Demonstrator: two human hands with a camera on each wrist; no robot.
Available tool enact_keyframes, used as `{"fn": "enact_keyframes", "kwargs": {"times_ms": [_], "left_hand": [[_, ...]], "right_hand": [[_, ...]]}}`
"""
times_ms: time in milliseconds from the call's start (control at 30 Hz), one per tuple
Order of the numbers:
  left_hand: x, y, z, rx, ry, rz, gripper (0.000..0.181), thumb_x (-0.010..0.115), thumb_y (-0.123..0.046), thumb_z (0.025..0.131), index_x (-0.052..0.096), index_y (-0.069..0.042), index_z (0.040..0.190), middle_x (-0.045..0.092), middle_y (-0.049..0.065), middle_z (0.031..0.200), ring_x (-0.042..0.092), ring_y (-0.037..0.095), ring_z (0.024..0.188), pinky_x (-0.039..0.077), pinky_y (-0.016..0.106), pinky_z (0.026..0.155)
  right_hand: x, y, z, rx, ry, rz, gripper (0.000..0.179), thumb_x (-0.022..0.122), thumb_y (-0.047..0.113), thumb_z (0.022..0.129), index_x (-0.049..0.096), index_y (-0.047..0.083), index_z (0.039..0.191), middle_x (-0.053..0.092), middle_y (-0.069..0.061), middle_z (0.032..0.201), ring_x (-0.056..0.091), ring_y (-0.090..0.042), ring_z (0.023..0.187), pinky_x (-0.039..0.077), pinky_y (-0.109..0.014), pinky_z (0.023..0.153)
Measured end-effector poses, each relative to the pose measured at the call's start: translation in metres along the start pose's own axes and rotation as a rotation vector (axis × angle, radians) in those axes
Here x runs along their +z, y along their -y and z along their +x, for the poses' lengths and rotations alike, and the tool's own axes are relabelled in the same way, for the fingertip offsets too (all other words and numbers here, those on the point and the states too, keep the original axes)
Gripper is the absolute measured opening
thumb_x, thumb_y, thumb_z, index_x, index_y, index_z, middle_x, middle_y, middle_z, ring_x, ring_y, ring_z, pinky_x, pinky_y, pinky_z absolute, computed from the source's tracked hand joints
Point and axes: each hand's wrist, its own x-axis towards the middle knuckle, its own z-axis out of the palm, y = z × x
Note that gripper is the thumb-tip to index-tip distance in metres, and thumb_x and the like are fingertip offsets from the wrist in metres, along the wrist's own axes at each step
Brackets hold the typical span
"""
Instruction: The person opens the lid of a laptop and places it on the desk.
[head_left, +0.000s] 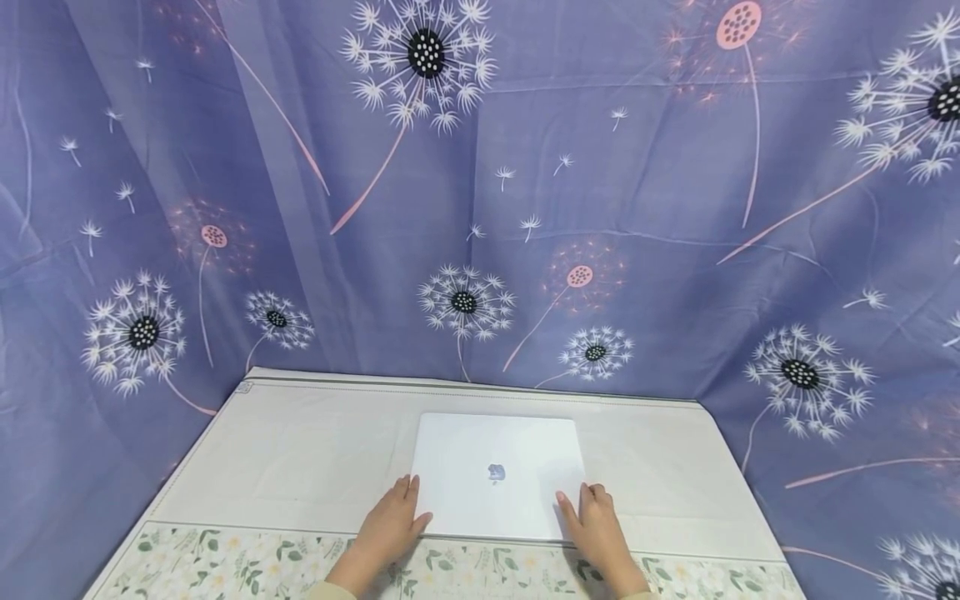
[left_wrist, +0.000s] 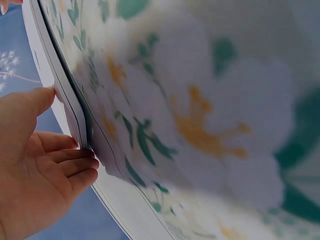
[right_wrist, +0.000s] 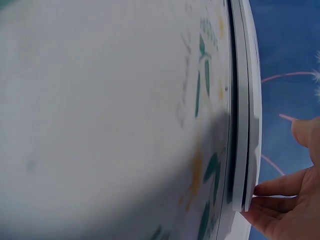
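A closed silver laptop [head_left: 487, 454] with an apple logo on its lid lies flat on the white table covering. My left hand [head_left: 387, 521] grips its left side near the front corner. In the left wrist view the thumb [left_wrist: 44, 100] meets the lid, while the other fingers [left_wrist: 80, 165] reach the edge and partly pass below it. At the opposite front corner is my right hand [head_left: 596, 529]. Its fingers [right_wrist: 280, 185] touch the laptop's side in the right wrist view, and the thumb [right_wrist: 302, 132] stands apart above the lid.
Floral cloth [head_left: 247, 558] covers the front strip of the table, and plain white covering [head_left: 315, 450] spans the back. Purple-blue dandelion-print curtains [head_left: 375, 292] hang behind the table and along both sides.
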Motion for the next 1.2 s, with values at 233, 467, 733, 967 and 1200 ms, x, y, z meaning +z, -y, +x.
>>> {"fn": "enact_keyframes", "kwargs": {"times_ms": [233,467,733,967,1200], "left_hand": [[-0.004,0.016,-0.007,-0.032,0.028,0.010,0.066,0.061,-0.035,0.093,0.045,0.012,0.135,0.046,0.033,0.137,0.045,0.043,0.128,0.039,0.055,0.106],[-0.012,0.024,-0.016,-0.039,0.029,0.039,0.063,0.060,-0.032,0.094,0.044,0.013,0.135,0.043,0.034,0.138,0.043,0.044,0.130,0.038,0.055,0.107],[-0.017,0.027,-0.018,-0.057,0.047,-0.017,0.063,0.059,-0.032,0.094,0.043,0.012,0.137,0.040,0.032,0.141,0.040,0.043,0.132,0.036,0.055,0.108],[-0.016,0.032,-0.020,-0.060,0.085,-0.144,0.077,0.063,-0.040,0.090,0.037,0.012,0.140,0.033,0.032,0.147,0.033,0.044,0.136,0.031,0.057,0.110],[-0.015,0.038,-0.024,-0.016,0.086,-0.208,0.102,0.072,-0.052,0.075,0.032,0.013,0.142,0.030,0.033,0.148,0.031,0.045,0.137,0.029,0.057,0.111]], "right_hand": [[0.006,0.015,-0.002,-0.042,0.002,0.002,0.064,0.055,0.038,0.097,0.051,-0.020,0.121,0.051,-0.033,0.118,0.054,-0.044,0.113,0.049,-0.050,0.096],[0.010,0.025,-0.004,-0.062,0.029,0.025,0.065,0.054,0.040,0.097,0.052,-0.020,0.122,0.051,-0.035,0.121,0.053,-0.045,0.116,0.048,-0.051,0.098],[0.012,0.032,-0.008,-0.130,-0.008,-0.007,0.061,0.060,0.036,0.094,0.053,-0.017,0.122,0.049,-0.033,0.126,0.052,-0.044,0.120,0.047,-0.050,0.099],[0.014,0.044,-0.014,-0.328,0.095,0.007,0.056,0.064,0.034,0.091,0.055,-0.008,0.127,0.046,-0.025,0.139,0.047,-0.038,0.128,0.042,-0.050,0.104],[0.018,0.061,-0.016,-0.508,0.164,-0.027,0.065,0.065,0.045,0.087,0.056,-0.004,0.128,0.050,-0.019,0.138,0.048,-0.033,0.128,0.044,-0.044,0.104]]}}
